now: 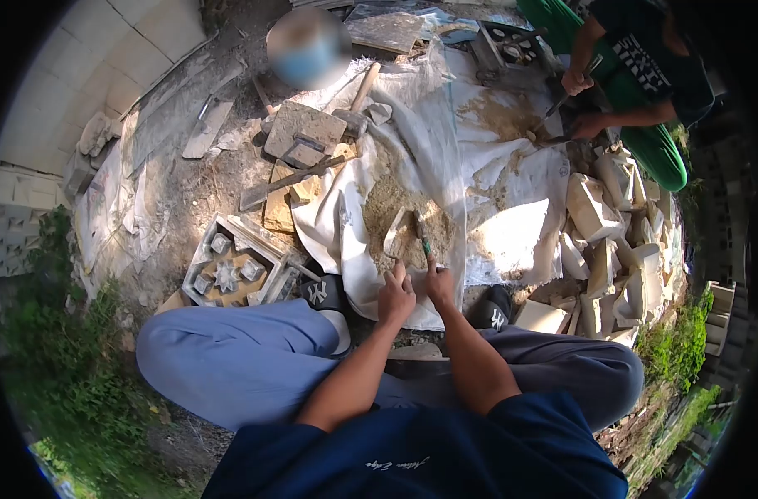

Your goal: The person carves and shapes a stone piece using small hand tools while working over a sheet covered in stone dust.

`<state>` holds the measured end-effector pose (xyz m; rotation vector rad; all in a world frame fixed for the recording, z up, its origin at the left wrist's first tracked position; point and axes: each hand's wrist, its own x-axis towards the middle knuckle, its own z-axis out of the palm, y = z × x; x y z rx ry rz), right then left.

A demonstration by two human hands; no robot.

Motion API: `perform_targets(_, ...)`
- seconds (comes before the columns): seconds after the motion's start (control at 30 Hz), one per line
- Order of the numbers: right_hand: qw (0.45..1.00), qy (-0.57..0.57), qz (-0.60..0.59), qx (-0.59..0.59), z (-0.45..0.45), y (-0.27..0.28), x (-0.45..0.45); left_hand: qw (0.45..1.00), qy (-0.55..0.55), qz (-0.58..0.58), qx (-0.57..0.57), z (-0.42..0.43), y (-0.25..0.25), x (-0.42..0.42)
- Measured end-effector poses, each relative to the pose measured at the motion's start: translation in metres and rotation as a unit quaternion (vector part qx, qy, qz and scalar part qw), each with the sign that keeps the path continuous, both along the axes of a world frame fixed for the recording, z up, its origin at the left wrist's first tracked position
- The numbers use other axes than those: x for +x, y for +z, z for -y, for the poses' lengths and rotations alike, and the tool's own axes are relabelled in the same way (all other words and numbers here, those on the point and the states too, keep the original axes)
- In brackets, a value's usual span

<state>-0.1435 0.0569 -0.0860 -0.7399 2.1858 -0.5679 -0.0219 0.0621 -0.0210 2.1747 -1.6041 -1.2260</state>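
My left hand [396, 295] is closed round the near end of a pale-edged scoop-like tool [391, 236], whose exact shape is hard to make out. Just beside it, my right hand [438, 285] grips a trowel with a green and dark handle [425, 241]. Both tools reach into a heap of sandy mix [381, 202], which lies on a white sheet [412, 137] between my feet.
A hexagonal mould with star-shaped pieces [227, 279] lies at left. Behind it are a square slab [304, 133], a hammer [351, 122] and a bucket [309, 50]. Pale cast blocks [595, 208] are piled at right. A co-worker [645, 66] handles tools at upper right.
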Motion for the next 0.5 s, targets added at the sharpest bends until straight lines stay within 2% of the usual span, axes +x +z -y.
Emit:
perform_targets(0.03, 1.0, -0.006, 0.003, -0.03, 0.0, 0.01, 0.001, 1.0, -0.001, 0.001, 0.001, -0.002, -0.004, 0.002)
perform_targets(0.1, 0.999, -0.004, -0.009, -0.032, 0.007, 0.019, 0.004, 0.996, 0.039, -0.002, -0.084, -0.005, -0.007, 0.002)
perform_targets(0.17, 0.999, 0.004, -0.021, -0.036, 0.019, 0.027, 0.006, 0.995, 0.045, -0.008, -0.092, -0.002, -0.009, 0.003)
perform_targets(0.23, 0.992, -0.022, 0.01, -0.122, 0.027, 0.049, 0.012, 0.994, 0.054, -0.013, -0.097, 0.001, -0.003, 0.006)
perform_targets(0.27, 0.992, -0.018, 0.009, -0.121, 0.03, 0.049, 0.015, 0.994, 0.06, -0.006, -0.094, 0.005, 0.003, 0.007)
perform_targets(0.33, 0.979, -0.039, 0.078, -0.186, 0.035, 0.048, 0.02, 0.994, 0.067, 0.0, -0.09, 0.011, 0.007, 0.009)
perform_targets(0.47, 0.973, -0.004, 0.096, -0.21, 0.029, 0.053, 0.028, 0.993, 0.069, 0.022, -0.097, 0.01, -0.004, 0.021)
perform_targets(0.5, 0.983, 0.006, 0.087, -0.162, 0.025, 0.054, 0.031, 0.991, 0.062, 0.032, -0.11, 0.01, -0.007, 0.023)
